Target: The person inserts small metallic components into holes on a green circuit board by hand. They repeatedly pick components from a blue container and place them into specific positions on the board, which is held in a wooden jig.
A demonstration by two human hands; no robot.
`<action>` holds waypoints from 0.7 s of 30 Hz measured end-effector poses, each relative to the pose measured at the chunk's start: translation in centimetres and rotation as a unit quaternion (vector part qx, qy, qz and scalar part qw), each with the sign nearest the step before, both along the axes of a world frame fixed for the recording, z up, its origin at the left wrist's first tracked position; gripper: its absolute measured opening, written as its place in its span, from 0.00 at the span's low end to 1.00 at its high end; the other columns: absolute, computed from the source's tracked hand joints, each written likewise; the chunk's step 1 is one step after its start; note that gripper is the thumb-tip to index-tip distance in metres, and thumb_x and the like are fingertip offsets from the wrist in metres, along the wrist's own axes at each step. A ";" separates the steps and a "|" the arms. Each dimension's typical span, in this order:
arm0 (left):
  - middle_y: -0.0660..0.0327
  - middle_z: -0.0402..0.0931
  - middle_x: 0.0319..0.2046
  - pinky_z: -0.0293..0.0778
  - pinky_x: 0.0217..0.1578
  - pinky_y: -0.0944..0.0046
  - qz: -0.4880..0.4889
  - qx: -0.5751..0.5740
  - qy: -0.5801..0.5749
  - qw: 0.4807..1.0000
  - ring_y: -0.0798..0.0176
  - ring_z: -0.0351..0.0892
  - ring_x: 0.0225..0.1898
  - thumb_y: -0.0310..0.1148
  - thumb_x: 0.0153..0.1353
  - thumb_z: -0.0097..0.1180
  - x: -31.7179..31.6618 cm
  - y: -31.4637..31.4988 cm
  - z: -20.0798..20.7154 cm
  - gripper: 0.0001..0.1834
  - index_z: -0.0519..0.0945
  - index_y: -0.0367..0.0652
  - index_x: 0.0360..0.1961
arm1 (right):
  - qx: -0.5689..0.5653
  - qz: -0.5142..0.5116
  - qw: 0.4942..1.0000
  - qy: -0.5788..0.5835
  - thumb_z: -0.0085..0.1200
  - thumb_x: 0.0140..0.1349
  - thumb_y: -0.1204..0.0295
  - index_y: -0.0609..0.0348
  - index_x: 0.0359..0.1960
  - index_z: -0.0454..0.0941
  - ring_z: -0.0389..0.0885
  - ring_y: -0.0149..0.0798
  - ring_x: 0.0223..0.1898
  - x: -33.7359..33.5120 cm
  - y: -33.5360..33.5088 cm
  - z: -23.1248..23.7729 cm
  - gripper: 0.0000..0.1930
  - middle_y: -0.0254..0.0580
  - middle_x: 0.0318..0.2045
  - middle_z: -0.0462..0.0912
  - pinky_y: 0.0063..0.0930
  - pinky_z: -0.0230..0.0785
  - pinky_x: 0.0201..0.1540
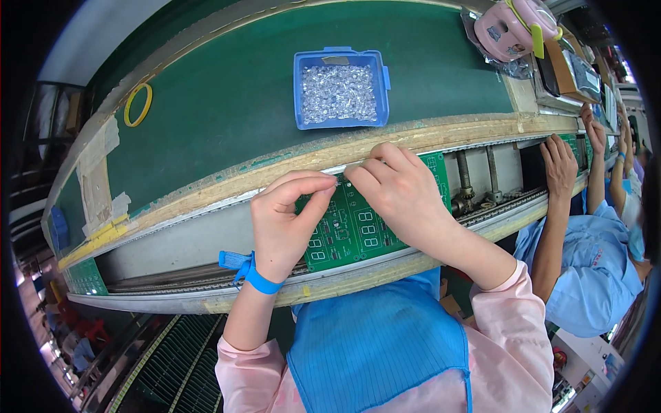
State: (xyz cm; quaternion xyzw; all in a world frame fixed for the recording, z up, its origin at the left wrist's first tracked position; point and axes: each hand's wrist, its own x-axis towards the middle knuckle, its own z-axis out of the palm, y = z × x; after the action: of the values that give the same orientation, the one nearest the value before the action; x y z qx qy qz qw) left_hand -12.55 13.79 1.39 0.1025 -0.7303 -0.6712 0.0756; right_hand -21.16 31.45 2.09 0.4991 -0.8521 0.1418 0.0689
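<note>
Both my hands are over a green circuit board (pixel 341 230) that lies in the rail track. My left hand (pixel 292 213) has thumb and forefinger pinched together at the board's far edge; whatever is between them is too small to make out. Close beside it, my right hand (pixel 399 196) bends its fingers down at the same edge, thumb and fingertips drawn together, their tips partly hidden. White digit-shaped outlines show on the board between my wrists. Beyond my hands, a blue plastic bin (pixel 299 103) holds many small clear parts (pixel 339 93).
The wooden ledge (pixel 206 182) borders the green tabletop (pixel 227 89). A yellow ring (pixel 138 105) and pink container (pixel 506 34) lie on it. Another circuit board (pixel 86 277) sits at the track's left end. At right, a co-worker's hand (pixel 561 165) reaches over the track.
</note>
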 end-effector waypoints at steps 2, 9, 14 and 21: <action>0.53 0.83 0.42 0.77 0.47 0.66 -0.015 -0.035 0.022 0.999 0.63 0.82 0.44 0.13 0.57 0.61 -0.1 -0.1 0.0 0.08 0.85 0.31 0.37 | -0.014 -0.015 0.999 -0.024 0.57 0.49 0.72 0.56 0.32 0.75 0.75 0.39 0.38 0.0 0.0 0.3 0.09 0.36 0.28 0.78 0.31 0.69 0.41; 0.56 0.84 0.36 0.77 0.45 0.63 -0.014 -0.143 0.072 0.987 0.60 0.83 0.42 0.14 0.54 0.63 -0.4 0.0 -0.6 0.07 0.85 0.34 0.35 | -0.117 -0.041 0.984 -0.129 0.62 0.50 0.77 0.58 0.37 0.79 0.77 0.45 0.40 -1.3 0.4 1.2 0.12 0.40 0.31 0.80 0.39 0.73 0.41; 0.56 0.84 0.32 0.78 0.40 0.61 -0.007 -0.247 0.087 0.965 0.56 0.83 0.38 0.16 0.53 0.65 -1.0 0.9 -0.4 0.08 0.85 0.37 0.34 | -0.185 -0.066 0.979 -0.053 0.61 0.53 0.78 0.59 0.37 0.80 0.78 0.46 0.41 -5.1 -0.9 2.0 0.09 0.41 0.33 0.80 0.38 0.74 0.43; 0.55 0.82 0.33 0.76 0.42 0.58 -0.041 -0.332 0.124 0.934 0.53 0.80 0.40 0.17 0.53 0.65 -1.5 1.0 -0.9 0.08 0.84 0.35 0.35 | -0.082 -0.065 0.994 0.022 0.61 0.49 0.76 0.58 0.31 0.83 0.78 0.43 0.44 -7.3 -3.5 1.4 0.06 0.39 0.33 0.82 0.36 0.72 0.42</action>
State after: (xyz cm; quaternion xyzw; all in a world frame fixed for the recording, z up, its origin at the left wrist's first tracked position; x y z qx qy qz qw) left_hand -14.06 14.77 0.52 -0.0422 -0.9001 -0.3999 0.1674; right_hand -28.47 27.99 3.49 0.4385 -0.8663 0.1957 0.1378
